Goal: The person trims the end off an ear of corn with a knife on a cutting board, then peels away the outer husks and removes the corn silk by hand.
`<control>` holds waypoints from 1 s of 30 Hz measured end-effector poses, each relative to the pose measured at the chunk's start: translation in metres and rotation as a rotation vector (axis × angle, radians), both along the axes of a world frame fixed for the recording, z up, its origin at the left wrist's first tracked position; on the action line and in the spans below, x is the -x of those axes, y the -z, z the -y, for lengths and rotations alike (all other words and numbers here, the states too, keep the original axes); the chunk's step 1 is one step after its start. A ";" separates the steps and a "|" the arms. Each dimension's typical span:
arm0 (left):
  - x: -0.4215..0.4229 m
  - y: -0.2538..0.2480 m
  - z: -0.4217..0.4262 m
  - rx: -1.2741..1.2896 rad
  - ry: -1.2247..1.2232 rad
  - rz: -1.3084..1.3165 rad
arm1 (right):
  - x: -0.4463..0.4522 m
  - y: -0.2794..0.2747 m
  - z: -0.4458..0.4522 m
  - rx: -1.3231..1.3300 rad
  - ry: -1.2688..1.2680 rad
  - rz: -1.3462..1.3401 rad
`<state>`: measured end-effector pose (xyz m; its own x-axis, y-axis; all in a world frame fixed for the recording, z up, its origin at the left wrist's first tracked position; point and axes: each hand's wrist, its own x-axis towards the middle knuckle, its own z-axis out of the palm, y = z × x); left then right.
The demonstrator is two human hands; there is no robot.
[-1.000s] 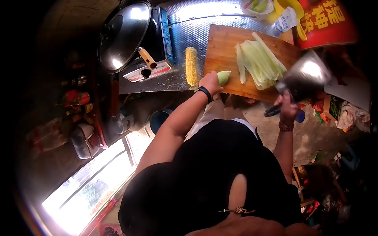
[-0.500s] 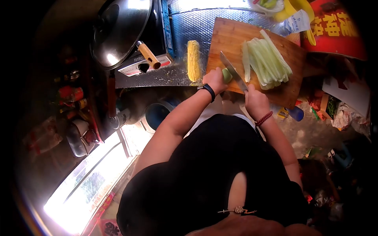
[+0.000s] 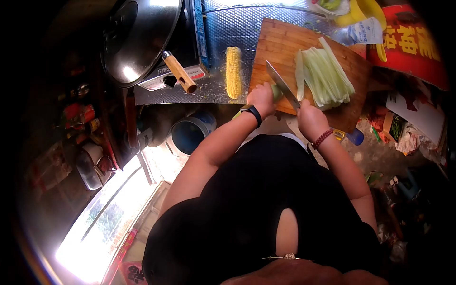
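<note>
My left hand (image 3: 261, 101) is closed around a green vegetable piece (image 3: 277, 92) at the near left edge of the wooden cutting board (image 3: 273, 42); its fingers cover much of the piece. In my right hand (image 3: 312, 122) is a kitchen knife (image 3: 283, 87), gripped by its handle. The blade slants up and left over the board, right beside the green piece; whether it touches the piece I cannot tell. A pile of long pale green vegetable strips (image 3: 327, 78) lies on the board to the right of the blade. Left of the board rests a yellow corn cob (image 3: 233, 72).
A lidded black pan (image 3: 137, 42) with a wooden handle (image 3: 179, 72) sits on the stove at left. A bucket (image 3: 190, 135) stands below the metal counter (image 3: 216, 88). Beyond the board are a white packet (image 3: 365, 31) and a red printed sheet (image 3: 408, 42).
The view has shifted slightly. Both hands keep their holds, on the green piece and the knife, with the blade still beside the piece.
</note>
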<state>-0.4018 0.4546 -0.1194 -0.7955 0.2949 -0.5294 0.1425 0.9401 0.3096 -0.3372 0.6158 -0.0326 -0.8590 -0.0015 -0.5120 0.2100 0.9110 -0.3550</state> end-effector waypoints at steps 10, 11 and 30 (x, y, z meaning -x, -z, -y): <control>0.004 0.005 0.004 -0.060 0.031 0.021 | 0.023 0.019 0.007 0.053 0.021 0.062; 0.005 0.006 0.005 -0.076 0.031 0.007 | 0.026 0.020 0.007 0.053 0.017 0.065; 0.002 0.008 0.006 -0.079 0.043 -0.053 | 0.021 0.040 0.013 0.060 0.081 -0.069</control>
<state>-0.4040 0.4486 -0.1276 -0.8074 0.3680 -0.4611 0.1997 0.9059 0.3733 -0.3583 0.6026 -0.0722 -0.8908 0.0405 -0.4526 0.2552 0.8687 -0.4245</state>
